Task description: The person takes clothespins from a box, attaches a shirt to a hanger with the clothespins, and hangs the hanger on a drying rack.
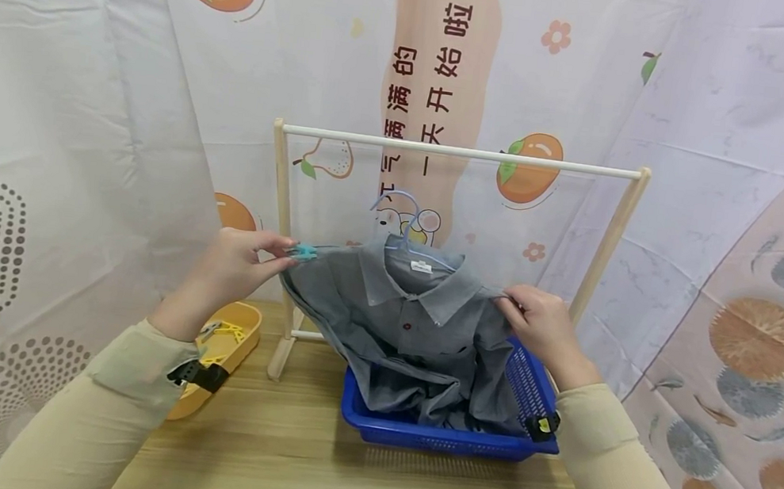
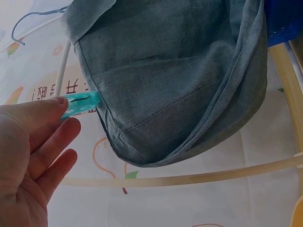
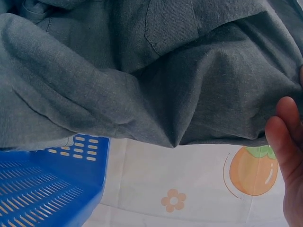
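Observation:
A grey collared shirt hangs on a light blue hanger, whose hook stands up out of the collar. My left hand pinches a teal clothespin between thumb and forefinger; in the left wrist view the clothespin meets the shirt's shoulder edge. The other shoulder is gripped by my right hand, with the cloth stretched between both hands. In the right wrist view part of the right hand shows at the shirt's edge. The shirt's lower part lies in the blue basket.
Behind the shirt stands a wooden rack with a white rail. A yellow tray with several clothespins sits at the left on the wooden table. Printed curtains enclose the table.

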The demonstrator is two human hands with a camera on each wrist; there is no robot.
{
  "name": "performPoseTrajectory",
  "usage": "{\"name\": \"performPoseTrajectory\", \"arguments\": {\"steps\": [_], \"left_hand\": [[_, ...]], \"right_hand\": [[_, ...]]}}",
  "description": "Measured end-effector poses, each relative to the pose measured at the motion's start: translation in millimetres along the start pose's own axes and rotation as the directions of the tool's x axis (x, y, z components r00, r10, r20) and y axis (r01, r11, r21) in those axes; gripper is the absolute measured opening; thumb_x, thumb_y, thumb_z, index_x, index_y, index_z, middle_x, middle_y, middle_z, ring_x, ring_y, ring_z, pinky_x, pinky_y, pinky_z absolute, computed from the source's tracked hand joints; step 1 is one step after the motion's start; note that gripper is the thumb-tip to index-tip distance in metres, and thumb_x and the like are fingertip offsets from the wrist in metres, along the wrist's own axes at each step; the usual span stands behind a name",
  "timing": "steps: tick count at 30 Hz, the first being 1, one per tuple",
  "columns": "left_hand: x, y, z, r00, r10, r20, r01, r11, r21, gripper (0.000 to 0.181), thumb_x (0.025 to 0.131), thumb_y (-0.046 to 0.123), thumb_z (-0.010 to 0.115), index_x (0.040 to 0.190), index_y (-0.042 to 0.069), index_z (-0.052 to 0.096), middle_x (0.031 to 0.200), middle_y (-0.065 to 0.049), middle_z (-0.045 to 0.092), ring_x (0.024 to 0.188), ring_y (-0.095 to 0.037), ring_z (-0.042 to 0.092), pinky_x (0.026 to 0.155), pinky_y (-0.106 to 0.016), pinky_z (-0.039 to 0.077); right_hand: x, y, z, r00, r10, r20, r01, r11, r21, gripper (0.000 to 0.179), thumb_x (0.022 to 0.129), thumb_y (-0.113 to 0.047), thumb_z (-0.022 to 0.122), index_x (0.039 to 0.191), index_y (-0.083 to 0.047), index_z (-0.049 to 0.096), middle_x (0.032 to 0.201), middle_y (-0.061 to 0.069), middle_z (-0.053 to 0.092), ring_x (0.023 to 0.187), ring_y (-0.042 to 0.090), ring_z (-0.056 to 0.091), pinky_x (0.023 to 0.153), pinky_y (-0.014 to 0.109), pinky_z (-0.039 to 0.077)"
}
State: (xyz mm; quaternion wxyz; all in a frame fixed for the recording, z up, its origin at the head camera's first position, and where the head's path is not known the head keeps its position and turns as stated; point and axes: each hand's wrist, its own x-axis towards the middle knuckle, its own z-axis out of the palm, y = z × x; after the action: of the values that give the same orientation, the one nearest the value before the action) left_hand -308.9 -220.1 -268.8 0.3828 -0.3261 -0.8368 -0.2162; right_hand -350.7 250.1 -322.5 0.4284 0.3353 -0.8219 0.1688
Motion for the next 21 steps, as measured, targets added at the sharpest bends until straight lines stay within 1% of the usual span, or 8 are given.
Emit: {"name": "performPoseTrajectory", "arguments": {"steps": [9, 13, 18, 21], "left_hand": [[1.4, 0.1, 2.0, 1.000, -0.003, -0.001, 0.003, 1.000, -0.011, 0.020, 0.080, -0.002, 0.085, 0.099, 0.004, 0.079, 0.085, -0.009, 0.076, 0.042, 0.000, 0.033, 0.041, -0.021, 0.032], [1.9, -0.6, 2.2, 1.000, -0.005, 0.001, 0.005, 1.000, -0.003, 0.020, 0.080, -0.002, 0.084, 0.099, 0.003, 0.079, 0.084, -0.009, 0.076, 0.043, 0.000, 0.033, 0.042, -0.024, 0.033], [2.2, -3.0, 3.2, 1.000, -0.009, 0.005, 0.009, 1.000, 0.016, 0.020, 0.079, -0.003, 0.084, 0.098, 0.003, 0.079, 0.083, -0.009, 0.076, 0.045, 0.001, 0.035, 0.043, -0.025, 0.036], [2.2, -4.8, 4.5, 1.000, -0.012, 0.011, 0.012, 1.000, 0.018, 0.021, 0.079, -0.004, 0.084, 0.098, 0.003, 0.079, 0.082, -0.009, 0.076, 0.046, 0.001, 0.036, 0.043, -0.025, 0.035]], "right_hand": [[0.4, -0.9, -1.4, 1.000, -0.015, -0.004, 0.015, 1.000, 0.006, 0.017, 0.090, -0.006, 0.075, 0.078, -0.013, 0.065, 0.065, -0.004, 0.053, 0.051, 0.009, 0.051, 0.050, 0.035, 0.045], [0.3, -0.9, -2.1, 1.000, -0.020, -0.006, 0.020, 1.000, 0.008, 0.018, 0.089, -0.006, 0.075, 0.077, -0.013, 0.065, 0.064, -0.005, 0.052, 0.051, 0.009, 0.050, 0.050, 0.035, 0.044], [0.9, -1.6, -3.0, 1.000, -0.031, -0.007, 0.031, 0.999, 0.011, 0.020, 0.089, -0.006, 0.075, 0.076, -0.014, 0.063, 0.064, -0.006, 0.049, 0.052, 0.008, 0.047, 0.050, 0.035, 0.043], [1.3, -2.1, -3.6, 0.999, -0.032, -0.009, 0.032, 0.999, 0.009, 0.022, 0.089, -0.005, 0.075, 0.075, -0.015, 0.062, 0.064, -0.007, 0.048, 0.052, 0.008, 0.046, 0.050, 0.034, 0.043]]}}
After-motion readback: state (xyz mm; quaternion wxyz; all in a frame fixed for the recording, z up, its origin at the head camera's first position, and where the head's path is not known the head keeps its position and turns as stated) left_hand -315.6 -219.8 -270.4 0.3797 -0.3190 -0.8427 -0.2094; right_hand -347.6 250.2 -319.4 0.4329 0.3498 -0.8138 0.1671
